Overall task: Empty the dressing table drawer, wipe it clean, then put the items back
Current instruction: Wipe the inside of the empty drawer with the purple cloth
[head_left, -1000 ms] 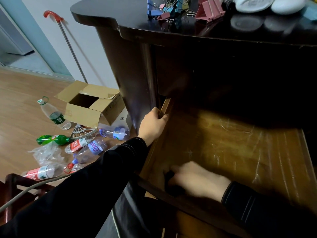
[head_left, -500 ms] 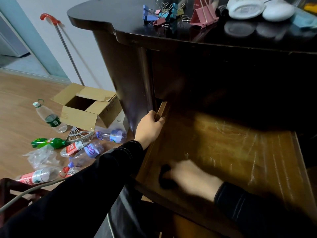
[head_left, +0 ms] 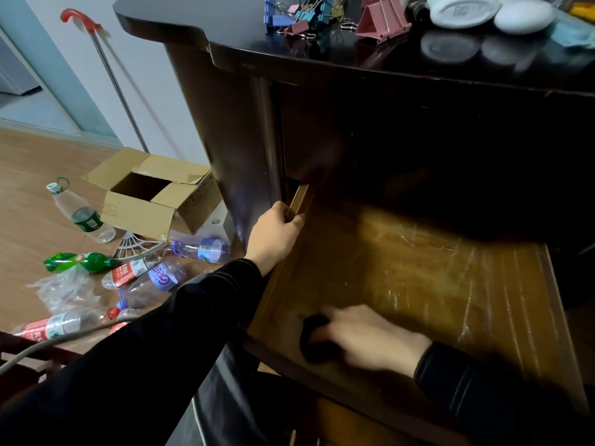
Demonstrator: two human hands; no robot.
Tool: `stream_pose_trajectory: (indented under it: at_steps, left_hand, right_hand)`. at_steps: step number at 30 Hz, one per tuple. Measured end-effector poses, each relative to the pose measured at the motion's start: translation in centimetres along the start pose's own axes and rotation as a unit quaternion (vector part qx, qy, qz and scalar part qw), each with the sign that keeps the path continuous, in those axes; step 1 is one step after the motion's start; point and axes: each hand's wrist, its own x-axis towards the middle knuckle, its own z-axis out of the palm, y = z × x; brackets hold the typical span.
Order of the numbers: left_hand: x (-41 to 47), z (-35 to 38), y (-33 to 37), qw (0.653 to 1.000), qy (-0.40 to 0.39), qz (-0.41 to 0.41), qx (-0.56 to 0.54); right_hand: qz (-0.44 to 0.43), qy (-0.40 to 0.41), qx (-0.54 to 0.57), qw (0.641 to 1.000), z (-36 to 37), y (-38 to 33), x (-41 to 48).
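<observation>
Amber wood, scratched and glossy, forms the bottom of the drawer (head_left: 418, 284), which stands pulled out from under the dark counter (head_left: 225, 30). The left hand (head_left: 277, 233) grips the drawer's left wall near the back, thumb on the outside and fingers curled over the top edge to the inside. The right hand (head_left: 367, 339) lies in the drawer's front left corner, palm down, fingers bent over a dark cloth (head_left: 314, 336) that it presses against the bottom; the hand is blurred, so the exact grip is hard to read. Both arms wear black sleeves.

On the counter lie coloured clips (head_left: 299, 17), and to their right two white dishes (head_left: 463, 8). To the left of the table, on the wooden floor (head_left: 25, 226), an open cardboard box (head_left: 145, 201) sits beside a scatter of plastic bottles (head_left: 83, 214), most of them lying on their sides. A metal pole (head_left: 116, 85) with a red handle leans against the wall behind the box.
</observation>
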Motion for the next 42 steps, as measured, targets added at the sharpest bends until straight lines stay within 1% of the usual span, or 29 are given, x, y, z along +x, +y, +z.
stream_pose_trajectory:
  at_steps: [1,2,4,6,7,8,9,11,13,14,17,19,21,24,25,26,29,31,35,37,40,42]
  left_hand:
    - [0.0,0.0,0.0,1.0,-0.001,0.001,-0.001]
    - [0.1,0.1,-0.1,1.0,0.0,0.002,-0.002]
    - [0.1,0.1,-0.1,1.0,0.002,0.002,0.0]
    - [0.2,0.0,-0.1,1.0,0.002,0.001,0.0]
    - [0.1,0.0,-0.1,1.0,0.0,0.0,0.0]
    - [0.1,0.0,-0.1,1.0,-0.002,0.0,-0.001]
    - [0.0,0.0,-0.1,1.0,-0.003,0.001,-0.001]
    - [0.0,0.0,0.0,1.0,-0.003,0.003,0.001]
    - [0.0,0.0,0.0,1.0,-0.001,0.001,0.002]
    - [0.0,0.0,0.0,1.0,0.0,0.0,0.002]
    - [0.1,0.0,0.0,1.0,0.007,-0.007,0.006]
    - [0.1,0.0,0.0,1.0,0.006,-0.009,0.0]
    - [0.1,0.0,0.0,1.0,0.002,-0.006,-0.003]
    - [0.1,0.1,-0.1,1.0,0.0,-0.006,-0.005]
    - [0.1,0.1,-0.2,1.0,0.001,-0.007,-0.006]
    - [0.2,0.2,-0.2,1.0,0.004,-0.007,-0.005]
    - [0.3,0.3,-0.2,1.0,0.008,-0.012,-0.009]
    - [0.3,0.2,-0.2,1.0,0.006,-0.013,-0.01]
    - [0.3,0.3,-0.3,1.0,0.004,-0.009,-0.006]
    - [0.3,0.2,-0.3,1.0,0.004,-0.009,-0.005]
    - [0.3,0.2,-0.3,1.0,-0.001,-0.01,-0.01]
    - [0.3,0.2,-0.4,1.0,-0.004,-0.01,-0.013]
  right_hand:
    - [-0.019,-0.022,0.001,1.0,0.1,-0.1,-0.2]
    - [-0.013,-0.025,0.006,1.0,-0.2,0.5,-0.1]
    - [0.053,0.007,0.022,0.998,-1.5,2.4,0.6]
    - [0.115,0.06,0.003,0.992,-2.7,4.0,1.0]
    - [0.129,0.072,-0.003,0.989,-2.9,4.1,0.8]
    - [0.125,0.069,-0.005,0.99,-2.9,3.6,0.5]
    - [0.098,0.052,-0.002,0.994,-2.5,2.8,0.1]
    - [0.015,-0.011,0.012,1.0,-1.4,0.3,-1.1]
    - [-0.044,-0.047,0.02,0.998,-0.9,-1.0,-1.9]
    - [-0.043,-0.045,0.018,0.998,-1.1,-0.8,-1.9]
    - [0.047,-0.004,0.003,0.999,-2.2,1.7,-0.9]
    - [0.077,0.027,-0.038,0.996,-2.9,2.7,-0.8]
    - [0.053,0.025,-0.05,0.997,-2.6,2.1,-1.1]
    - [-0.04,-0.043,-0.035,0.998,-1.1,-1.1,-1.8]
    - [-0.059,-0.059,-0.039,0.996,-1.0,-1.6,-1.8]
    - [-0.058,-0.056,-0.042,0.996,-1.2,-1.4,-1.6]
    - [0.011,0.0,-0.056,0.998,-2.7,0.9,-1.0]
    - [0.01,0.02,-0.089,0.996,-3.1,1.1,-1.1]
    - [-0.085,-0.051,-0.098,0.99,-1.3,-2.2,-1.4]
    - [-0.072,-0.051,-0.086,0.992,-1.4,-2.1,-0.7]
    - [-0.022,-0.01,-0.066,0.998,-2.5,-1.5,0.1]
    - [-0.02,-0.027,-0.072,0.997,-2.7,-1.7,0.2]
